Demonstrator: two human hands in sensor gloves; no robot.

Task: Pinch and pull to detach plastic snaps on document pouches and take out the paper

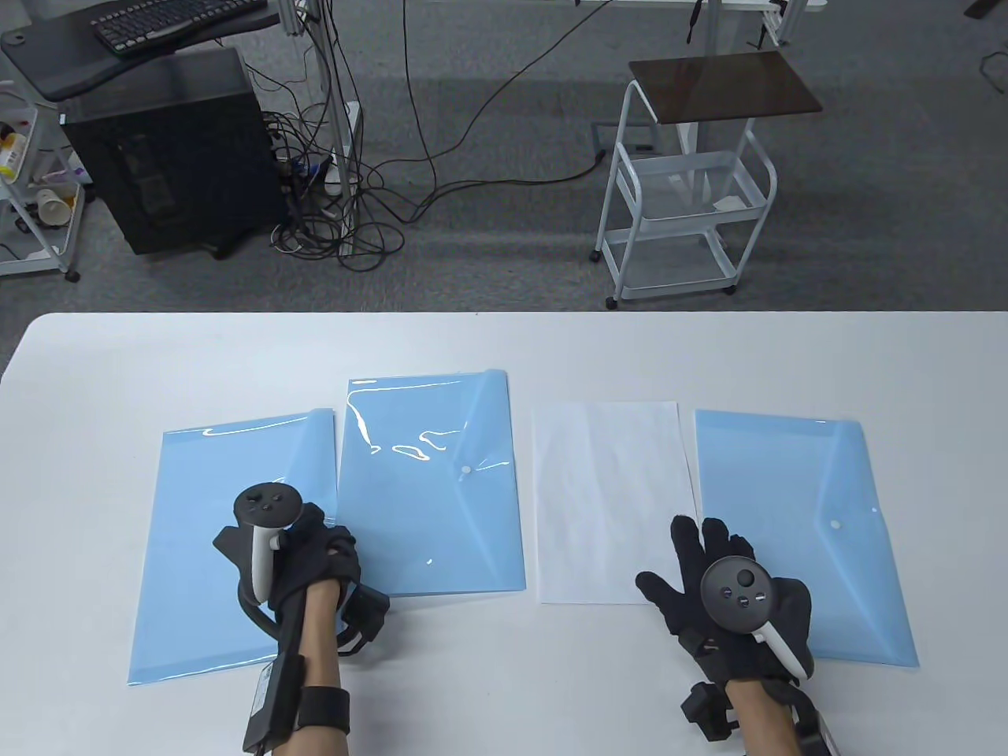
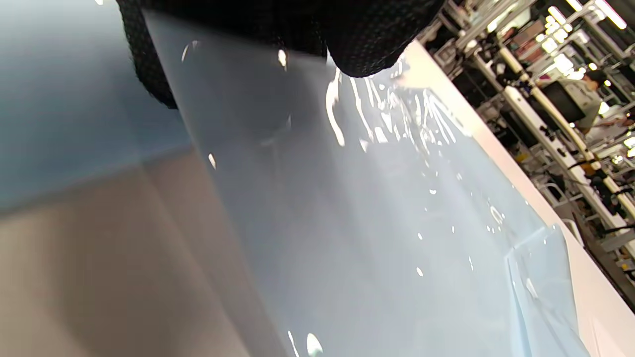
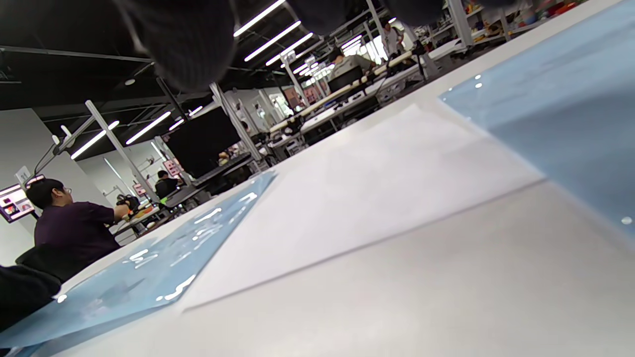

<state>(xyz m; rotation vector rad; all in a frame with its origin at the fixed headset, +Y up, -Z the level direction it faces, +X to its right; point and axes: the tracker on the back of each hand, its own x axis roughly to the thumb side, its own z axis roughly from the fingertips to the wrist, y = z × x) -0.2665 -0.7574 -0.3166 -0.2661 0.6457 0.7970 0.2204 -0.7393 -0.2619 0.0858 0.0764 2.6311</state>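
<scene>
Three light-blue document pouches lie in a row on the white table (image 1: 504, 354): a left pouch (image 1: 205, 551), a middle pouch (image 1: 429, 504) with a white snap (image 1: 466, 470), and a right pouch (image 1: 795, 504) with a snap (image 1: 835, 524). A white paper sheet (image 1: 606, 488) lies between the middle and right pouches. My left hand (image 1: 323, 543) curls at the middle pouch's near left edge; in the left wrist view its fingers (image 2: 367, 39) pinch the glossy plastic (image 2: 372, 223), which is lifted. My right hand (image 1: 697, 563) rests flat, fingers spread, between the paper's near corner and the right pouch.
The right wrist view shows the paper (image 3: 377, 188), the right pouch (image 3: 560, 129) and the middle pouch (image 3: 163, 267) low across the table. Beyond the far edge stand a white cart (image 1: 685, 197) and a black computer tower (image 1: 173, 157) with cables.
</scene>
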